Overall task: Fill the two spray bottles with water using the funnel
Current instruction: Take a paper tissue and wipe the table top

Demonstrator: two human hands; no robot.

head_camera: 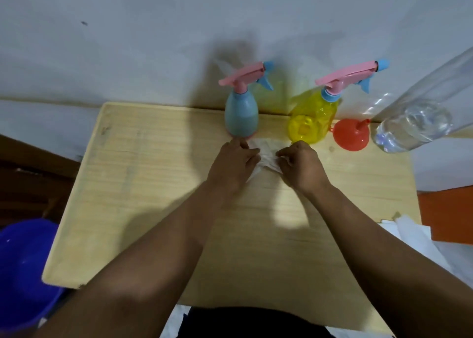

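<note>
Two spray bottles stand at the far edge of the wooden table [143,184], both with pink trigger heads screwed on: a pale blue bottle [241,115] and a clear yellow bottle [313,119] to its right. An orange funnel [351,135] lies mouth-down beside the yellow one. A large clear plastic water bottle [419,117] stands at the far right with some water at its bottom. My left hand [234,162] and my right hand [302,165] both pinch a crumpled white tissue [266,156] on the table just in front of the spray bottles.
A blue plastic basin [25,268] sits on the floor at the lower left. White paper or tissue sheets [412,232] lie off the table's right edge. A grey-white wall rises right behind the table.
</note>
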